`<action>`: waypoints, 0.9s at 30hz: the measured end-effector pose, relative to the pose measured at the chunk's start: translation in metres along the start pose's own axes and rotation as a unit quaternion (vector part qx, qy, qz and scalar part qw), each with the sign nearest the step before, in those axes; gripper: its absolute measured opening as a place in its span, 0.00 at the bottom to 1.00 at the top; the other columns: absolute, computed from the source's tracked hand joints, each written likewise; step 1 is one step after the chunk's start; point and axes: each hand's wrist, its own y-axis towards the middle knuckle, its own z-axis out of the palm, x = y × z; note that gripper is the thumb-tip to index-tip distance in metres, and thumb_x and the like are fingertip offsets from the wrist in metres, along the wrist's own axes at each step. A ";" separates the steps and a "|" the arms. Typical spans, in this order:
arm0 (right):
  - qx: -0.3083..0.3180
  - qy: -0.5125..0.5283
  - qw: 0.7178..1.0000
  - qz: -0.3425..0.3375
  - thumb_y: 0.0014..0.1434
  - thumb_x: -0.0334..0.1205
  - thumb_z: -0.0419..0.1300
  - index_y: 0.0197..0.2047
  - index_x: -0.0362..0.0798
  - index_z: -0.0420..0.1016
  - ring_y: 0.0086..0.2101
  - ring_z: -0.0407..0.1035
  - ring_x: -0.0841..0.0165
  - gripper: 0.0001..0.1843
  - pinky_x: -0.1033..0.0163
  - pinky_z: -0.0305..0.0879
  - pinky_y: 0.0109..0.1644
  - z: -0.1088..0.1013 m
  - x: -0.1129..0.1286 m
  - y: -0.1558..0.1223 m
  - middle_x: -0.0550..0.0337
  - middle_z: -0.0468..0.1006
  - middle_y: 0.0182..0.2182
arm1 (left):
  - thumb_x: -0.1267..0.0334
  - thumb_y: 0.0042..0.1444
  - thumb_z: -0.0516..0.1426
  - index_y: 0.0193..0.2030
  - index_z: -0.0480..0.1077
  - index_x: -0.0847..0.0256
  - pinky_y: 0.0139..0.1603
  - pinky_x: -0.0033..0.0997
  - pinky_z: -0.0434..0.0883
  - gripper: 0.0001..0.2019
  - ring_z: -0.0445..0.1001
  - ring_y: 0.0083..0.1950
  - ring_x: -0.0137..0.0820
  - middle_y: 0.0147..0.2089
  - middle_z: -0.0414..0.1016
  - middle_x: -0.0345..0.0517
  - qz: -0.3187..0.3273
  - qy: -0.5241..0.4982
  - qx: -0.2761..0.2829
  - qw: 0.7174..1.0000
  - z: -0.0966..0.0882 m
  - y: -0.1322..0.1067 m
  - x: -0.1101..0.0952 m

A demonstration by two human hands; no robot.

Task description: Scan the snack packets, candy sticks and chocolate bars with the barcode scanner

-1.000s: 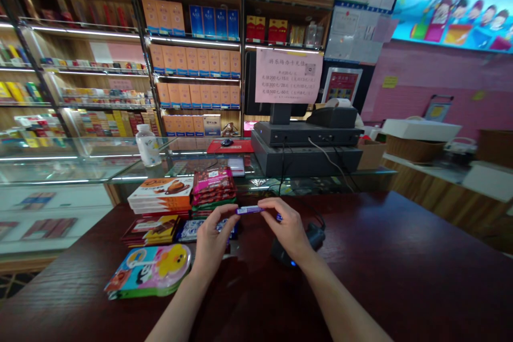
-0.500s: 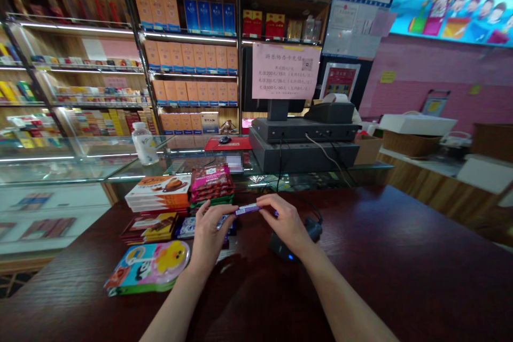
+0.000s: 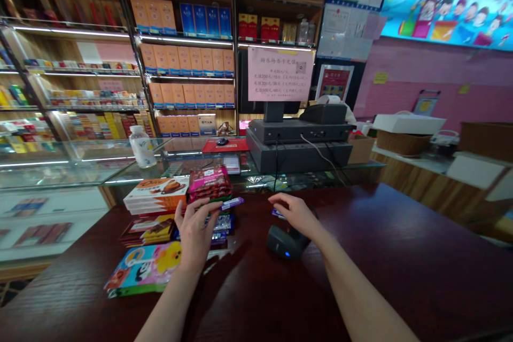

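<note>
My left hand (image 3: 195, 232) pinches one end of a small purple wrapped bar (image 3: 232, 203) between thumb and fingers, above the packets on the counter. My right hand (image 3: 295, 215) has let the bar go; its fingers are stretched out and a gap shows below them. Beneath its fingertips lies another small purple wrapped bar (image 3: 278, 215), partly covered by the hand. Just below that hand is a black barcode scanner (image 3: 284, 243) with a lit blue light. Blue and silver packets (image 3: 222, 223) lie beside my left hand, partly hidden by it.
Left on the dark wooden counter (image 3: 248, 299) are stacked white and orange boxes (image 3: 156, 195), pink and brown bags (image 3: 209, 181), yellow and red packets (image 3: 154, 227) and a duck-printed package (image 3: 144, 267). Behind stand a glass case, a bottle (image 3: 142, 147) and a till with monitor (image 3: 296, 144).
My right hand has come off the purple bar and moved slightly right. My left hand has carried the bar left, toward the stacked packets. The view has shifted slightly.
</note>
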 end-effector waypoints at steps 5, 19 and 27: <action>0.034 -0.028 0.998 0.053 0.60 0.35 0.57 0.45 0.52 0.80 0.45 0.77 0.61 0.13 0.56 0.69 0.52 -0.016 -0.027 -0.007 0.58 0.84 0.43 | 0.61 0.62 0.58 0.46 0.77 0.47 0.71 0.57 0.47 0.08 0.76 0.50 0.39 0.44 0.80 0.42 0.013 0.018 0.009 1.000 0.002 -0.002 0.004; 0.076 -0.088 0.987 0.110 0.58 0.37 0.58 0.48 0.52 0.79 0.48 0.76 0.61 0.15 0.55 0.67 0.55 -0.032 -0.039 -0.020 0.57 0.83 0.47 | 0.60 0.63 0.57 0.46 0.76 0.51 0.70 0.52 0.49 0.08 0.77 0.50 0.36 0.43 0.81 0.43 0.022 0.055 0.019 0.998 -0.001 -0.001 0.004; 0.239 0.025 0.958 0.156 0.48 0.35 0.62 0.50 0.49 0.80 0.48 0.75 0.57 0.23 0.53 0.66 0.55 -0.074 -0.025 -0.037 0.57 0.82 0.47 | 0.60 0.64 0.57 0.46 0.76 0.51 0.70 0.51 0.49 0.07 0.77 0.49 0.36 0.42 0.81 0.42 0.020 0.051 0.019 0.998 0.000 -0.002 0.005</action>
